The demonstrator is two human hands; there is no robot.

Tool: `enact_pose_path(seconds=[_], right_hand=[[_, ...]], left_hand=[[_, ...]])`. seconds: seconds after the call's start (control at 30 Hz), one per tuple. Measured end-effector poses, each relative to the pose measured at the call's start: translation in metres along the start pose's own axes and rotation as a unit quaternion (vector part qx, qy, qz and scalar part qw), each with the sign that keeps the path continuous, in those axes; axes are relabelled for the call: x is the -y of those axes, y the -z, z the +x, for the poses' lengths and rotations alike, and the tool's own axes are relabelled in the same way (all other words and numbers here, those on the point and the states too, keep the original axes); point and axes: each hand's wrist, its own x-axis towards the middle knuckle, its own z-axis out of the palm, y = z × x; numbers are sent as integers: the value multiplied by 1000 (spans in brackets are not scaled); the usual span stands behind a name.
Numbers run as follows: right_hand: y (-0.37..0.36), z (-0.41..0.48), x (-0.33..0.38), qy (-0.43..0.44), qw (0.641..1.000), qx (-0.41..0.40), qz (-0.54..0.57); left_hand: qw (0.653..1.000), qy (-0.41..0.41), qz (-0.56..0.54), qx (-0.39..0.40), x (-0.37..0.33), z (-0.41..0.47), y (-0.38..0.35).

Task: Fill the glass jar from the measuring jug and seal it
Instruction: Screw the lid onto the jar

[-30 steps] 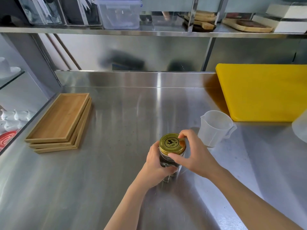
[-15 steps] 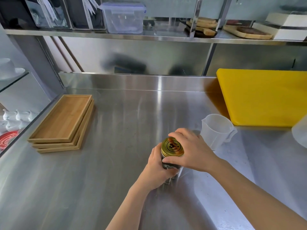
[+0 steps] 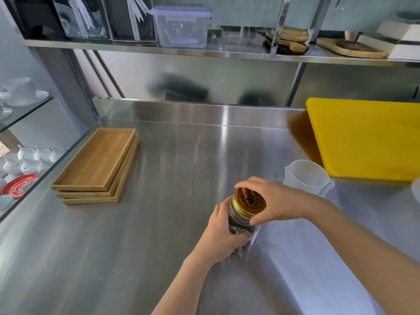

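Note:
A glass jar (image 3: 238, 223) stands on the steel counter (image 3: 172, 178), with a gold lid (image 3: 250, 200) on its mouth. My left hand (image 3: 223, 237) wraps around the jar's body from the left. My right hand (image 3: 276, 201) grips the lid's rim, fingers curled over its far edge and thumb at its near edge. The jar's contents are mostly hidden by my fingers. A translucent plastic measuring jug (image 3: 305, 177) stands upright just behind my right hand, looking empty.
A stack of wooden trays (image 3: 95, 167) lies at the left. A yellow cutting board (image 3: 368, 137) rests at the back right. White cups and a red saucer (image 3: 18, 185) sit on glass shelves past the counter's left edge. A steel shelf (image 3: 204, 51) overhangs the back.
My right hand has turned on the lid, its fingers sweeping over the far rim. The left hand keeps its hold on the jar. My head has tilted up slightly.

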Motion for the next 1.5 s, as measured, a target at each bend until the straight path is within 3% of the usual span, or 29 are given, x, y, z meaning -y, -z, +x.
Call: enact_pose_path(seconds=[0.43, 0.7, 1.03, 1.17, 1.33, 1.43, 1.5], right_hand=[[5, 10, 9, 17, 995, 45, -82], [-1, 10, 21, -22, 968, 7, -252], [6, 9, 20, 67, 978, 75, -185], [5, 9, 18, 18, 981, 60, -183], [-4, 14, 23, -41, 960, -22, -276], [5, 12, 20, -52, 978, 63, -193], [11, 11, 20, -12, 982, 101, -161]], left_hand=[[1000, 20, 13, 1, 1, -1, -2], [999, 26, 27, -2, 4, -2, -3], [999, 31, 44, 6, -2, -2, 0], [998, 35, 49, 14, -1, -1, 1], [997, 38, 57, 21, -1, -2, 1], [997, 36, 59, 16, -3, -2, 2], [997, 33, 61, 17, -4, -2, 3]])
